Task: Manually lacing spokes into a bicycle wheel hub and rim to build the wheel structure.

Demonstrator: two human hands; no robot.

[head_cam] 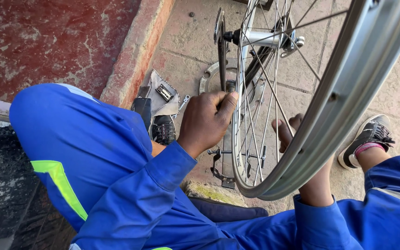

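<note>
Your floor (190, 51) is paved in worn reddish-tan slabs, with a raised kerb (137, 51) running toward 12 o'clock and a flaking red surface (47, 41) beyond it at 10 o'clock. On the paving near centre lies a grey cloth (156, 90) with a small metal part (164, 92) on it, a small spanner (184, 101) just beside it. Your shoes rest on the floor: one (164, 129) at centre, one (369, 139) at 3 o'clock. A mossy stone (211, 192) sits at 6 o'clock.
</note>
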